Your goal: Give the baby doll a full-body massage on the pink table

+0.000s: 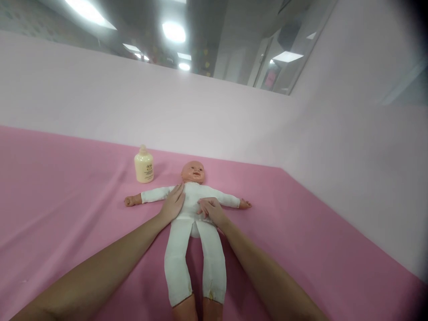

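The doll [192, 209] lies face up on the pink sheet [67, 200], arms out, legs toward the person. The left hand [173, 204] rests flat on its chest, fingers together and extended. The right hand [210, 211] sits on the belly, fingers bent; whether they pinch the white suit cannot be told. A cream bottle [144, 165] stands upright just beyond the doll's shoulder. Risk: a wide arm sweep could topple the bottle, and uneven pressure may drag the doll and wrinkle the sheet.
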`<state>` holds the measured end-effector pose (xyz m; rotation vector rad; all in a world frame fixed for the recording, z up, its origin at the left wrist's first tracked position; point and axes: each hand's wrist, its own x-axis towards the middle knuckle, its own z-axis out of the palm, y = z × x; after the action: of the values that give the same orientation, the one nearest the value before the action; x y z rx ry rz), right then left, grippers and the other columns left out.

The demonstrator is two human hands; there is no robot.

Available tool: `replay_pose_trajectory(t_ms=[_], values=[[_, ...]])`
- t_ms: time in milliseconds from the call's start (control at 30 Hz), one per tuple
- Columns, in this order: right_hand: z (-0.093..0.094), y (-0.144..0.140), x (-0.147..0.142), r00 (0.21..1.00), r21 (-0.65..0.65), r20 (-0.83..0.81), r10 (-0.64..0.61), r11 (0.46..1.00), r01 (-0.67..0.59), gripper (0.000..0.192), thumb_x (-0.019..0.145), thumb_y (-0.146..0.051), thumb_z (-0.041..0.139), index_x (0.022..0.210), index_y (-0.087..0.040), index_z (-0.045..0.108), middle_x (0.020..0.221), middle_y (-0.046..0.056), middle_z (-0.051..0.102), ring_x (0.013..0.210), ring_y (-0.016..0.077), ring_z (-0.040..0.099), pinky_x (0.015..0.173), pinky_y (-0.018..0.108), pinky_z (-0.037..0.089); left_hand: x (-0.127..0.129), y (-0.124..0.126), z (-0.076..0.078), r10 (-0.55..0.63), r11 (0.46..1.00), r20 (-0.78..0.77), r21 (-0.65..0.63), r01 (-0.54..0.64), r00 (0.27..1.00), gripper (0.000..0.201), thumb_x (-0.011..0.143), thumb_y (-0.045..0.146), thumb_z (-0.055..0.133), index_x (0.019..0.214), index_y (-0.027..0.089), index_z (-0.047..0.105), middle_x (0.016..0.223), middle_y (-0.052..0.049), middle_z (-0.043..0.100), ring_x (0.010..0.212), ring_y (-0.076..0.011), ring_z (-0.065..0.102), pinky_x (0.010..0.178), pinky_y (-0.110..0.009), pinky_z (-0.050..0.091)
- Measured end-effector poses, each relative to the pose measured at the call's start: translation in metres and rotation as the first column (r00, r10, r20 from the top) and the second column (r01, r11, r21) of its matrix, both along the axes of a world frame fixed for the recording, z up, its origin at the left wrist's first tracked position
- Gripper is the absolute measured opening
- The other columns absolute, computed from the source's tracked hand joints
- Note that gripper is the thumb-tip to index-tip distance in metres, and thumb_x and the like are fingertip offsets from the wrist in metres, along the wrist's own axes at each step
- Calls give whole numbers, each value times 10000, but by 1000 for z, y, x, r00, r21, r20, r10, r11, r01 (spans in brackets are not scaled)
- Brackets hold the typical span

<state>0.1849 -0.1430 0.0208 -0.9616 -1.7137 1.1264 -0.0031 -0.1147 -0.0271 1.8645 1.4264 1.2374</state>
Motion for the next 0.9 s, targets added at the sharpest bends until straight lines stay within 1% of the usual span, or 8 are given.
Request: replay_pose_trajectory(t_ms=[100,233,300,367,433,500,733,900], values=[[-7,11,1,968,-52,-160,-194,981,188,596,886,-571,485,404,-249,347,342,-54,332,415,114,415,691,317,507,-3,-3,3,-9,1000,71,19,8,997,500,954,398,391,1365,171,563,1512,-112,476,1468,-262,337,1222,-512,215],[-5,16,6,886,-74,-178,-429,903,422,494,942,-537,323,710,-194,591,655,44,640,498,136,534,624,312,498,-5,-18,17,-416,892,58,221,395,907,363,934,335,419,929,194,754,1086,-92,759,1233,-256,610,1157,-484,349],[-1,14,6,926,137,-52,-374,916,378,485,952,-507,329,1086,-159,640,1089,117,704,853,195,680,823,339,530,-2,-26,24,-568,800,43,264,539,822,359,927,320,442,787,190,745,905,-94,777,1076,-253,686,1049,-446,459],[4,10,5,956,360,210,-206,925,120,492,957,-483,378,1314,-203,570,1402,98,575,1274,234,551,1096,404,403,1,-32,29,-611,772,30,244,587,791,354,921,315,467,725,183,731,819,-93,764,931,-235,710,911,-389,526],[8,9,2,873,394,484,-63,906,-153,462,985,-446,356,1348,-262,574,1502,42,494,1461,227,344,1221,469,196,3,-33,31,-588,797,20,190,574,809,342,912,312,492,697,178,721,782,-79,754,822,-207,705,812,-338,539],[8,11,0,794,338,607,-29,914,-225,466,1015,-417,283,1335,-287,596,1526,9,466,1506,222,252,1235,507,103,4,-31,31,-554,827,37,141,544,832,336,911,308,498,695,175,717,785,-64,755,787,-188,701,788,-314,538],[-7,18,-4,730,280,603,-322,942,185,599,984,-423,345,1534,-186,326,1616,80,290,1517,261,220,1226,490,189,1,-18,20,-443,887,85,184,423,892,374,965,360,431,855,179,739,990,-82,764,1020,-217,693,996,-391,498],[-12,9,-12,599,285,704,-381,924,253,716,992,-466,314,1546,-23,211,1623,225,167,1526,359,127,1204,574,163,-3,-8,10,-261,954,18,156,255,965,430,976,399,391,1264,215,651,1410,-70,592,1403,-225,445,1206,-460,290]])
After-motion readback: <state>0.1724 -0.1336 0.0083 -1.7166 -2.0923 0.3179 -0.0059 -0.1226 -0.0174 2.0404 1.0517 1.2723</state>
